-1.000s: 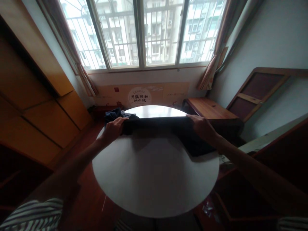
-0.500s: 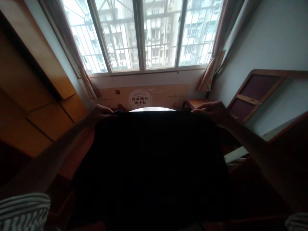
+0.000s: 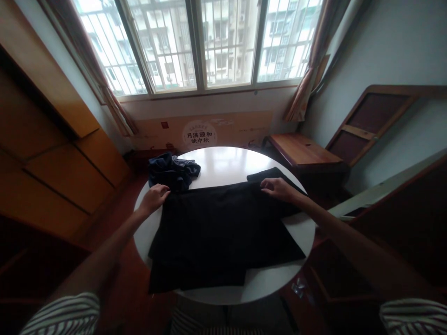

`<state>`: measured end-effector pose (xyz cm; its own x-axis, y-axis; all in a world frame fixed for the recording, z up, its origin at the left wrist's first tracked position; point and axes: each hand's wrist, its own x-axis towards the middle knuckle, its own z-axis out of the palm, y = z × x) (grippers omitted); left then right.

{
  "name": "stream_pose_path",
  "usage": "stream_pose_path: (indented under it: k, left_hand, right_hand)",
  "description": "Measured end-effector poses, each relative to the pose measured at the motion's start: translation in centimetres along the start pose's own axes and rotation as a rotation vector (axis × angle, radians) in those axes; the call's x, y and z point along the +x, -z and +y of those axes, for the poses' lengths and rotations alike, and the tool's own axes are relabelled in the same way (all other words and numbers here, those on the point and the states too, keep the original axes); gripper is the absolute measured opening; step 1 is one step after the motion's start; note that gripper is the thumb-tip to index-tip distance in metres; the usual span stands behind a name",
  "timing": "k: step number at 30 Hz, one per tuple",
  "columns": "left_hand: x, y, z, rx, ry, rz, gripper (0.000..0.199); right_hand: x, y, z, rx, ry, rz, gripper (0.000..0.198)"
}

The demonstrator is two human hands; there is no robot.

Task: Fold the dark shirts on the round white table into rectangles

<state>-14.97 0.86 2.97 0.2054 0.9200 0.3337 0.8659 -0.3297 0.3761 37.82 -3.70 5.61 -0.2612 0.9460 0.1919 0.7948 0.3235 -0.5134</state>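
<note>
A black garment (image 3: 223,232) lies spread over the round white table (image 3: 223,163), its lower left part hanging past the near rim. Its exact kind is hard to make out in the dark. At its far left corner, my left hand (image 3: 155,197) is closed in a pinch on the cloth. My right hand (image 3: 278,190) pinches the far edge toward the right. Beyond that hand, more black cloth (image 3: 265,174) extends across the right side of the tabletop. A crumpled dark blue cloth (image 3: 169,170) rests at the back left, just past my left hand.
A low wooden table (image 3: 305,151) stands behind on the right, near a leaning wooden frame (image 3: 366,125). Wooden cabinets (image 3: 70,172) line the left. A printed banner (image 3: 237,130) sits below the barred window (image 3: 223,42).
Both hands came down with the black garment, which was held up across the view and now lies on the table. The tabletop and dark blue cloth have come into sight.
</note>
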Motion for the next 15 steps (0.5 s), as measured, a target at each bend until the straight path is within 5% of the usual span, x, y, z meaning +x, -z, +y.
stream_pose_path:
  k: [6,11,15]
  left_hand:
    - [-3.4,-0.3,0.4,-0.096,0.303,-0.044,0.041]
    - [-3.8,-1.1,1.6,-0.454,0.552,-0.102,0.055]
    - [-3.8,-1.4,2.8,-0.673,0.648,-0.131,0.056]
  right_hand:
    - [-0.4,-0.4,-1.9,-0.015,-0.163,-0.022,0.028]
    - [0.3,-2.8,-3.2,0.36,-0.466,-0.14,0.034]
    - [0.5,-4.1,-3.0,0.497,-0.529,-0.194,0.038]
